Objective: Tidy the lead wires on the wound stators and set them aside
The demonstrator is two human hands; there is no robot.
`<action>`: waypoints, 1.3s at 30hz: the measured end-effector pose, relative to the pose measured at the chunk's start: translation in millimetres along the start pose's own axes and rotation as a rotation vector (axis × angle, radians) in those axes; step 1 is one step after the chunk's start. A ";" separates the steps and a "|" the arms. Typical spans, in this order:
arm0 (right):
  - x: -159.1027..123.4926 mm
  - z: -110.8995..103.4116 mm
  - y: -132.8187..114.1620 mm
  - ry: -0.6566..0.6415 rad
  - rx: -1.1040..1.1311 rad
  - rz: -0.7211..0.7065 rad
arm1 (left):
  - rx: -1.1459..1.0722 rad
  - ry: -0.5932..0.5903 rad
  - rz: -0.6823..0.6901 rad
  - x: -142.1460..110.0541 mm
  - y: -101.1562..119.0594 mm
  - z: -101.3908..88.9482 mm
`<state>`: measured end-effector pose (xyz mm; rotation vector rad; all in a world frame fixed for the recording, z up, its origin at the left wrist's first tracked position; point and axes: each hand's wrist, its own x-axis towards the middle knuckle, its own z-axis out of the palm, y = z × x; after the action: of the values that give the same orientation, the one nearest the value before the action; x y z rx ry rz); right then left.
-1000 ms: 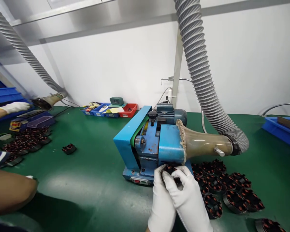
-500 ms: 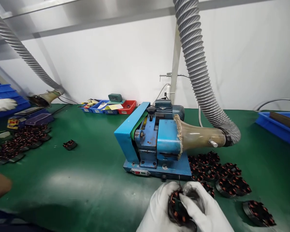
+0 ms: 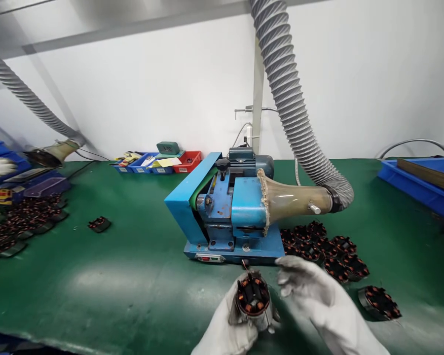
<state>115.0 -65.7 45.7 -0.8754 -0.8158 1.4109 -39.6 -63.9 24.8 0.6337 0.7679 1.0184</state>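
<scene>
My gloved left hand [image 3: 231, 323] is wrapped round a motor stator [image 3: 253, 295], a round metal ring with copper windings and black plastic posts. Its wound face is turned up toward me, and thin wire ends stick out at its edge. To the right of it, my gloved right hand [image 3: 311, 288] is held apart from the stator, with bent fingers and nothing visible in them. The fingertips of that glove are darkened. Just beyond both hands is the front edge of a blue belt-driven machine [image 3: 218, 217].
More stators [image 3: 325, 249] are grouped right of the machine, with a single stator [image 3: 379, 302] nearer me. A grey hose [image 3: 284, 74] runs down to the machine's hood. Another stator pile [image 3: 29, 217] lies at left. A blue tray [image 3: 422, 185] stands at far right.
My right hand has let go of the stator and moved off to the right. The stator, still in my left hand, has shifted left and turned more face up.
</scene>
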 end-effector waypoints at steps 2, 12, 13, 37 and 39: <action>4.8 5.7 4.5 -0.087 -0.188 -0.030 | -0.059 -0.003 -0.024 1.0 -1.3 1.5; 26.3 8.8 7.9 0.334 0.427 0.103 | 0.312 0.220 0.013 -5.1 -13.6 -13.3; 26.9 7.5 7.0 0.309 0.361 0.082 | 0.365 0.230 0.047 -6.1 -12.6 -13.2; 45.7 31.0 56.8 0.256 -0.666 -0.193 | 0.398 0.392 0.268 59.2 -17.2 -3.5; 54.1 33.4 51.0 0.234 -0.688 -0.230 | 0.397 0.386 0.288 65.8 -13.1 -2.1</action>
<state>62.3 -12.1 14.2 -1.3854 -1.2005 0.7998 -13.9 -8.8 -3.8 0.9209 1.2631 1.2851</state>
